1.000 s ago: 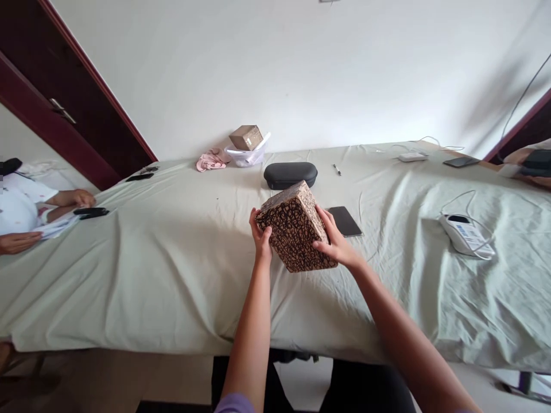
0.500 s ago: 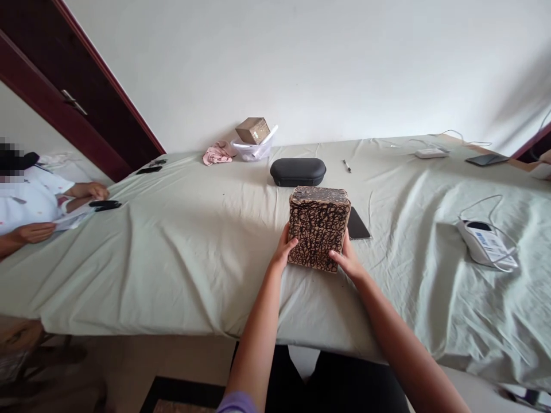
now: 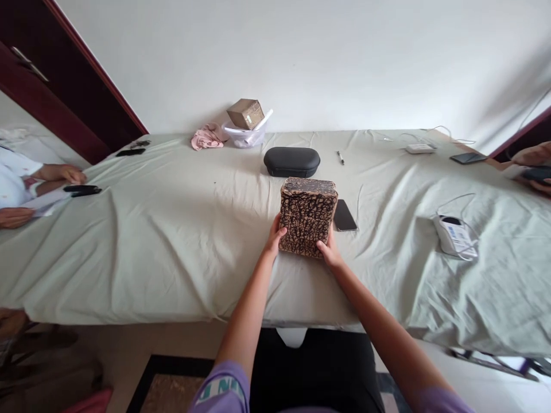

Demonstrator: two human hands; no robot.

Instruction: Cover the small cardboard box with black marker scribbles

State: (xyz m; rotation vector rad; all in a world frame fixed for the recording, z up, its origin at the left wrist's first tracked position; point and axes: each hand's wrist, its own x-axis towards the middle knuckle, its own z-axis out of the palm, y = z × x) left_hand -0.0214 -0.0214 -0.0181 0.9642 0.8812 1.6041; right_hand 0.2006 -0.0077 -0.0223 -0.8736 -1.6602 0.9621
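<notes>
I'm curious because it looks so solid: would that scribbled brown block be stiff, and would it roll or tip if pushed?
The scribble-patterned block is probably stiff: its edges look square where the left hand and right hand press it. Its flat faces suggest it would slide rather than roll, though a high push might tip it.

Tan box (image 3: 308, 217) (black scribbled loops)

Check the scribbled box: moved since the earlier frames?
Yes: against the black phone, the scribbled box has shifted right, toward it, and turned from tilted to square.
</notes>
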